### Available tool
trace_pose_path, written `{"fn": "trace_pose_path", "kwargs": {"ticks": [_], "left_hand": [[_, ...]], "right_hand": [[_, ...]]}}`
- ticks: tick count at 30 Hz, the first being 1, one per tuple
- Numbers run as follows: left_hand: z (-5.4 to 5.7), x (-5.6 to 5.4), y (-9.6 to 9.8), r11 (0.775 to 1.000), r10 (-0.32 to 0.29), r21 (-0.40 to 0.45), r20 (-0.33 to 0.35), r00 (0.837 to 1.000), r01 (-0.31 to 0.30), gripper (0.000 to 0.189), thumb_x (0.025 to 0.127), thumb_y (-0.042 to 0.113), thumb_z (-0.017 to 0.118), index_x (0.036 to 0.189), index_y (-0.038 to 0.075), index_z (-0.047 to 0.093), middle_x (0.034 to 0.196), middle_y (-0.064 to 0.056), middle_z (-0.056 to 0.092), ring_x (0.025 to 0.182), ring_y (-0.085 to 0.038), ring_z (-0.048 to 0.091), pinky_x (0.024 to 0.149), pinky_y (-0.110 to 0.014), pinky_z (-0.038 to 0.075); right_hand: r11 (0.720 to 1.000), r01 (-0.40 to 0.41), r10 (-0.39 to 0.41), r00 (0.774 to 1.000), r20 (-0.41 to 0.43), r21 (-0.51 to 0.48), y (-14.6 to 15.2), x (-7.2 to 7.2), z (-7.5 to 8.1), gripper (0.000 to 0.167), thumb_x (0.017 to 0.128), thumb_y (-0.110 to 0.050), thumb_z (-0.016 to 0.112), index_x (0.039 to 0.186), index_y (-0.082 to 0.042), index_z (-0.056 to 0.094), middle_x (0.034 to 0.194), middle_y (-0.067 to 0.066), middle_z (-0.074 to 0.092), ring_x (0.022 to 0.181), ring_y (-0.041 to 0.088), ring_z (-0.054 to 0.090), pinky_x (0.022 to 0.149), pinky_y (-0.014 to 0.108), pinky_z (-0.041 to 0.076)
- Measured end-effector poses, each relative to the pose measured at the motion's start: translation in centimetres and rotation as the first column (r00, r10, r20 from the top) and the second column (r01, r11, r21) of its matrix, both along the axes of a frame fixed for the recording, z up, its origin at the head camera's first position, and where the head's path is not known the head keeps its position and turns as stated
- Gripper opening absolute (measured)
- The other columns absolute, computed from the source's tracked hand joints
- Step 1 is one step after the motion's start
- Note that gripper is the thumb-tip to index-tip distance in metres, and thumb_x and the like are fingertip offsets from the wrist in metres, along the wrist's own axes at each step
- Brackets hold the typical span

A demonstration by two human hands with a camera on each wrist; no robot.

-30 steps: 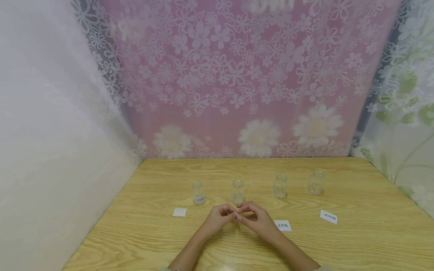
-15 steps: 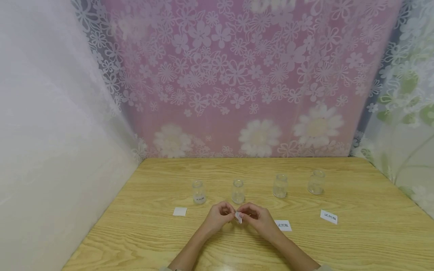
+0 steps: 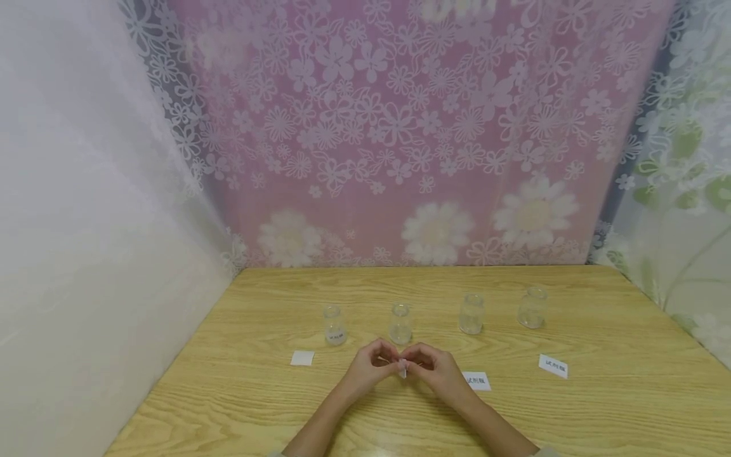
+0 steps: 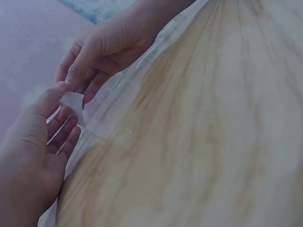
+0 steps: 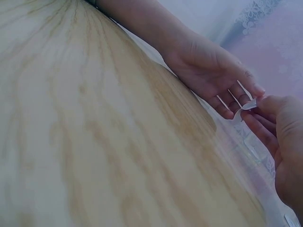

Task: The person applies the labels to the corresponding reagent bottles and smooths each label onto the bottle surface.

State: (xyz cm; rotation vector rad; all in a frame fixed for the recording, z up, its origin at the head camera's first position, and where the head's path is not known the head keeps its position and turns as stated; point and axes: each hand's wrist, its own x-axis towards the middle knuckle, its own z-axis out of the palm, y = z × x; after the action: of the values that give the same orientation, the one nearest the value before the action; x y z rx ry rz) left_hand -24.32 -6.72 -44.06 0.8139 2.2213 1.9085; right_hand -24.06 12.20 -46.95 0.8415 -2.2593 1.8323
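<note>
In the head view my left hand (image 3: 368,371) and right hand (image 3: 438,373) meet fingertip to fingertip above the table. Between them is a small white paper label (image 3: 403,367), pinched by thumb and fingers from both sides. The left wrist view shows the label (image 4: 73,106) bent and hanging from the fingertips. From the right wrist it appears as a curled white strip (image 5: 246,106); whether it has one layer or two I cannot tell. Just beyond the hands stands a clear glass jar (image 3: 401,325). To its left, another jar (image 3: 334,320) bears a printed label (image 3: 337,337) low on its front.
Farther right are two more glass jars, one in the middle (image 3: 471,315) and one at the end (image 3: 533,308). On the wooden table (image 3: 228,406) lie a blank white square (image 3: 302,358) and two printed labels, one (image 3: 478,381) partly behind the right forearm, the other (image 3: 553,366) farther right.
The label was mostly hidden a second ago, then showed its face between the fingers, and now stands nearly edge-on. The left fingers have shifted slightly toward the right hand. Jars and loose labels have stayed put.
</note>
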Motion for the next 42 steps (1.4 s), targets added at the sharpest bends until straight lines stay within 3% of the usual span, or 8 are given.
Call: {"fn": "trace_pose_path", "kwargs": {"ticks": [5, 10, 16, 23, 25, 29, 32, 42], "left_hand": [[-0.4, -0.1, -0.1, 1.000, -0.004, 0.000, -0.001, 1.000, 0.004, 0.016, 0.087, 0.008, 0.064, 0.096, -0.003, 0.058, 0.094, -0.008, 0.060, 0.090, -0.020, 0.056, 0.078, -0.029, 0.047], [-0.3, 0.0, -0.3, 1.000, 0.022, 0.001, -0.042, 0.999, -0.022, 0.015, 0.087, 0.005, 0.063, 0.097, -0.006, 0.059, 0.092, -0.016, 0.062, 0.088, -0.025, 0.058, 0.076, -0.028, 0.047], [0.0, 0.1, -0.3, 0.999, 0.053, 0.012, -0.042, 0.998, -0.053, 0.015, 0.087, 0.002, 0.061, 0.099, -0.008, 0.059, 0.093, -0.019, 0.062, 0.087, -0.031, 0.058, 0.072, -0.025, 0.047], [0.1, 0.0, -0.2, 0.992, 0.119, -0.030, -0.108, 0.987, -0.123, 0.015, 0.088, 0.002, 0.059, 0.100, -0.008, 0.062, 0.095, -0.019, 0.062, 0.086, -0.025, 0.058, 0.076, -0.026, 0.047], [-0.2, -0.3, -0.2, 0.989, 0.139, -0.034, -0.144, 0.980, -0.145, 0.014, 0.088, 0.001, 0.060, 0.098, -0.007, 0.063, 0.094, -0.019, 0.063, 0.084, -0.023, 0.058, 0.074, -0.026, 0.048], [-1.9, -1.4, -0.1, 0.976, 0.199, -0.051, -0.181, 0.963, -0.211, 0.012, 0.087, 0.003, 0.062, 0.096, -0.003, 0.067, 0.090, -0.012, 0.064, 0.081, -0.019, 0.057, 0.070, -0.025, 0.048], [-3.0, -2.2, -0.2, 0.963, 0.246, -0.068, -0.177, 0.953, -0.261, 0.012, 0.086, 0.008, 0.064, 0.095, 0.002, 0.069, 0.088, -0.004, 0.063, 0.079, -0.015, 0.056, 0.070, -0.024, 0.047], [-3.8, -3.1, -1.3, 0.943, 0.294, -0.096, -0.213, 0.932, -0.319, 0.010, 0.085, 0.009, 0.065, 0.093, 0.006, 0.070, 0.086, 0.000, 0.062, 0.078, -0.014, 0.053, 0.067, -0.024, 0.046]], "right_hand": [[1.000, 0.025, -0.025, 1.000, -0.005, 0.011, -0.3, 0.5, 0.7, 0.017, 0.088, -0.007, 0.061, 0.101, 0.002, 0.061, 0.096, 0.011, 0.065, 0.086, 0.020, 0.062, 0.073, 0.030, 0.051], [0.999, 0.044, -0.044, 0.999, -0.001, -0.005, -0.3, 0.1, 0.0, 0.018, 0.088, -0.011, 0.061, 0.103, 0.000, 0.061, 0.096, 0.010, 0.065, 0.085, 0.019, 0.063, 0.072, 0.031, 0.052], [0.997, 0.070, -0.070, 0.998, -0.005, -0.028, -0.5, 0.8, 1.6, 0.015, 0.088, 0.000, 0.059, 0.102, 0.007, 0.060, 0.094, 0.018, 0.064, 0.082, 0.025, 0.064, 0.070, 0.032, 0.052], [0.973, 0.227, -0.227, 0.974, 0.004, 0.040, -0.3, 0.3, 1.1, 0.016, 0.087, -0.007, 0.062, 0.101, 0.002, 0.063, 0.091, 0.010, 0.065, 0.078, 0.022, 0.063, 0.069, 0.025, 0.051], [0.967, 0.252, -0.252, 0.968, 0.009, 0.040, -0.2, 0.1, 0.9, 0.017, 0.087, -0.010, 0.063, 0.100, 0.000, 0.064, 0.090, 0.008, 0.065, 0.075, 0.019, 0.063, 0.067, 0.025, 0.051], [0.956, 0.292, -0.293, 0.956, 0.035, 0.015, -0.2, 0.1, 0.8, 0.014, 0.086, -0.009, 0.064, 0.097, 0.000, 0.064, 0.088, 0.008, 0.065, 0.072, 0.017, 0.063, 0.065, 0.026, 0.052], [0.946, 0.325, -0.324, 0.944, 0.070, -0.008, -0.4, 0.2, 1.0, 0.011, 0.084, -0.004, 0.065, 0.094, 0.000, 0.065, 0.086, 0.008, 0.064, 0.070, 0.018, 0.063, 0.063, 0.027, 0.052], [0.915, 0.402, -0.402, 0.914, 0.059, 0.004, -0.3, 0.1, 0.9, 0.008, 0.082, -0.001, 0.066, 0.091, -0.001, 0.066, 0.081, 0.005, 0.064, 0.066, 0.017, 0.061, 0.059, 0.026, 0.051]]}}
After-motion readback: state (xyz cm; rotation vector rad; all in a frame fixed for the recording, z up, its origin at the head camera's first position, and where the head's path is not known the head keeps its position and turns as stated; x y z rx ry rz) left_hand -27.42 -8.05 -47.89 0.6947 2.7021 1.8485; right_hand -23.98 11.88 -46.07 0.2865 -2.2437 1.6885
